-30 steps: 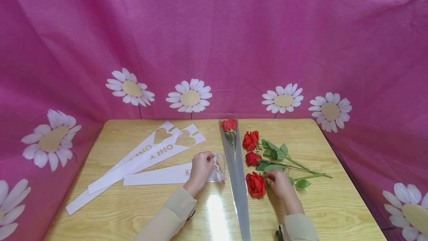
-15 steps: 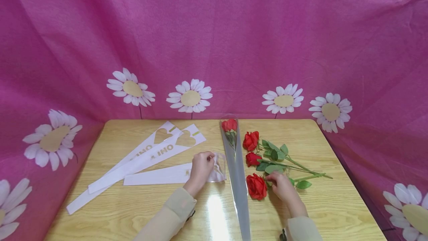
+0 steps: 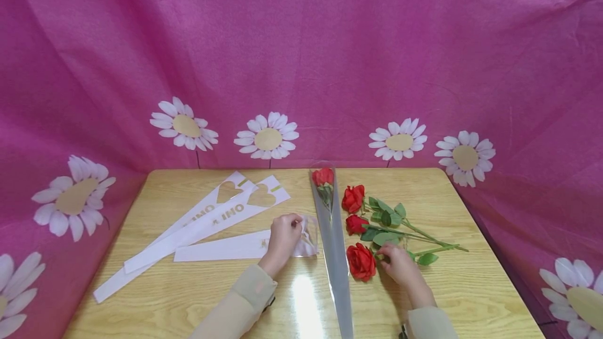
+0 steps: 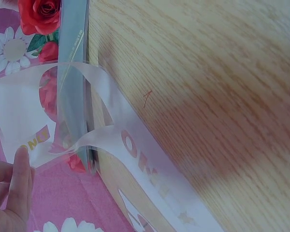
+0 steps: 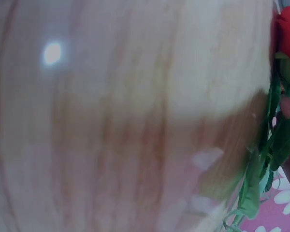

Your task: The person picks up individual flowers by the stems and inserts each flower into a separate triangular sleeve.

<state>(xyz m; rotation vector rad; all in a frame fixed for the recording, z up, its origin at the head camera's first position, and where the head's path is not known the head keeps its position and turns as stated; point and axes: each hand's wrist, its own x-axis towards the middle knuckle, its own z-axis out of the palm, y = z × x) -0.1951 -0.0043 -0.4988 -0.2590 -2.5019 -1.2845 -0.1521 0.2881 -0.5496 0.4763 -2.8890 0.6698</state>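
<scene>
Nearest rose (image 3: 361, 262): laid on the tabletop (image 3: 372, 313), bloom to the left; the stem just behind it appears to be pinched by the narrowed fingers of the right hand (image 3: 402, 266).
Held sleeve (image 3: 226, 247): laid left of the roses; its clear film is pinched at the mouth by the left hand (image 3: 283, 237), and the layers are parted.
Rose-and-sleeve step: seemingly, a mouth being readied while a flower is picked up.
Next move: a steady mouth and a clean lift, stem end guided first, would be called for.
Wrapped rose (image 3: 333, 255): stretched between held sleeve and roses; it must probably be passed over.
Two farther roses (image 3: 353, 199): stems crossed near the ends, so leaves might be snagged.
Spare sleeves (image 3: 188, 237): overlapped at far left, out of the way.
Curtain (image 3: 330, 67): hung behind, daisy-printed.
</scene>
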